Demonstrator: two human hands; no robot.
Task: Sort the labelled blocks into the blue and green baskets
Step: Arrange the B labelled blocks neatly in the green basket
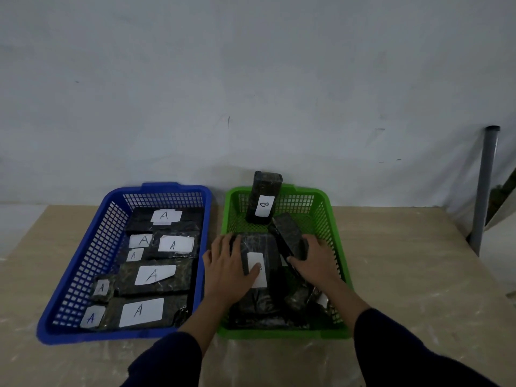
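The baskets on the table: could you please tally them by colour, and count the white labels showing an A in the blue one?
Blue basket: 1
Green basket: 1
Total baskets: 2
White A labels visible in the blue basket: 8

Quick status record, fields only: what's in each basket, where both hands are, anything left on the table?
blue basket: blocks labelled A, lying flat
green basket: B blocks; one upright block leans on the far wall
left hand: flat on a B block in the green basket
right hand: on a tilted block beside it
table: no loose blocks visible
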